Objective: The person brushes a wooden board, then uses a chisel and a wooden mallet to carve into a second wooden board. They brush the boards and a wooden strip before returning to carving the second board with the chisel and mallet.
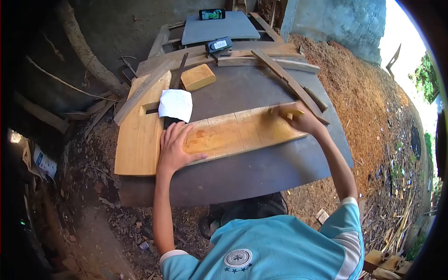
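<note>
A long, light wooden board with thin cross lines lies slantwise on the dark tabletop. My left hand rests on its left end, fingers spread and holding nothing. Over the right end, my right hand is closed around a yellow-handled tool. Motion blurs this tool; its dark end looks brush-like, but I cannot make out its exact kind. A crumpled white paper or cloth sits just beyond my left fingers. Left of that hand is a wide wooden plank with a slot cut in it.
A wooden block and a dark device with a white label lie farther back. Wooden strips border the right side of the dark tabletop. A phone stands on a grey panel. Sawdust covers the ground at right.
</note>
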Motion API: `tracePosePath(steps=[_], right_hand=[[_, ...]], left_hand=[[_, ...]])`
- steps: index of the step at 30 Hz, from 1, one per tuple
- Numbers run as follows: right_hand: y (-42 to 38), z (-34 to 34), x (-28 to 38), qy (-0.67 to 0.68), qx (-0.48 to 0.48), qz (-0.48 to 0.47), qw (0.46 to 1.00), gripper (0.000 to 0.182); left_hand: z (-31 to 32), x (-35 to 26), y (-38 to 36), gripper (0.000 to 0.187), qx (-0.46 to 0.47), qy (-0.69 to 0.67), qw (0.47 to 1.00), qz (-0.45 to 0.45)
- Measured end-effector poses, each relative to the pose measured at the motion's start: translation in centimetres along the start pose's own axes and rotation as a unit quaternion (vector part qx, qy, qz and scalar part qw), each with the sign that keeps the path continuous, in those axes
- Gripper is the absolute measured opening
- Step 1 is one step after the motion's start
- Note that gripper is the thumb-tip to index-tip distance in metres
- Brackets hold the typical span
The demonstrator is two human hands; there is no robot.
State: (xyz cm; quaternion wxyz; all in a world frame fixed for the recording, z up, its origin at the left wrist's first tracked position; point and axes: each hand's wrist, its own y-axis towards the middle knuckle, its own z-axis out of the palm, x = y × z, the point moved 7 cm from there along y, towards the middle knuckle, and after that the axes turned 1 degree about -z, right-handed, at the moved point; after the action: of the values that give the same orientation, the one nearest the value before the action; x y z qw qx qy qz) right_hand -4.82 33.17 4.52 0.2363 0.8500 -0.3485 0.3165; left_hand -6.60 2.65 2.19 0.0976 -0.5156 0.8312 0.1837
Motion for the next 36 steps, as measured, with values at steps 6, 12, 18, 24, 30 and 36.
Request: tracePosePath(steps=[6,12,18,24,30,36], right_hand=[[1.6,2.5,4.4,0.108,0.129,-0.048,0.985,0.019],[4.7,1.9,3.5,-0.025,0.035,-0.07,0.997,0.023],[4.9,5.1,4.6,-0.021,0.085,-0.071,0.994,0.027],[6.7,6.4,9.8,0.135,0.135,-0.122,0.974,0.025],[7.5,7.0,10.0,0.052,0.106,-0.084,0.989,0.028],[5.8,-0.1,-3.5,-0.02,-0.215,0.057,0.975,0.025]], left_hand=[[0.3,0.3,0.0,0.084,-0.007,-0.025,1.0,0.0],[0.3,0.3,0.2,0.086,-0.01,-0.049,0.999,0.007],[-0.1,-0.1,0.1,0.083,-0.007,-0.048,0.999,0.019],[-2.1,-5.7,-1.1,0.074,0.045,-0.143,0.981,0.125],[0.7,-8.2,-1.9,0.047,0.136,-0.305,0.942,0.008],[-5.3,1.2,-2.0,0.026,-0.182,-0.415,0.888,-0.076]])
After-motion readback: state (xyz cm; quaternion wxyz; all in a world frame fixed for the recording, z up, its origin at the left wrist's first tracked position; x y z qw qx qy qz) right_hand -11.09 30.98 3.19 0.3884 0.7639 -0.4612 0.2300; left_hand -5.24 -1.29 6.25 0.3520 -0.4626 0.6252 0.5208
